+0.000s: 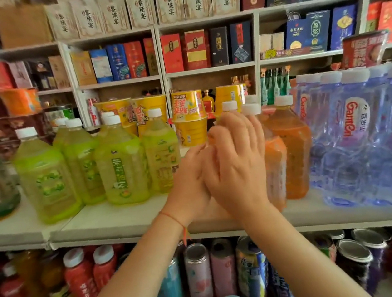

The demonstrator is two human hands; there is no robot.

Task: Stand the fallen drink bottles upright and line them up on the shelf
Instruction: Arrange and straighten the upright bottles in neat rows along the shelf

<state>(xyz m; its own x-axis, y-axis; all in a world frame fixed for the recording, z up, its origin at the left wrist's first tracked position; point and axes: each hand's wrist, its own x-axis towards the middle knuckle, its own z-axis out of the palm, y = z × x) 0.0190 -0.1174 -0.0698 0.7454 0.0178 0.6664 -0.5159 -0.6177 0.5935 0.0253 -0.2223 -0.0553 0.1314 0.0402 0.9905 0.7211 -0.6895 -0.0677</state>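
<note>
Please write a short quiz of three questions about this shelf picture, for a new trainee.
1. True or false: the green bottles stand upright.
2. What stands right of the orange bottles? A) cans B) water bottles C) cups
3. Fill in: both hands touch an ______ bottle.

Key:
1. True.
2. B, the water bottles.
3. Orange; the left hand and right hand lie with straight fingers on the near orange bottle.
</note>
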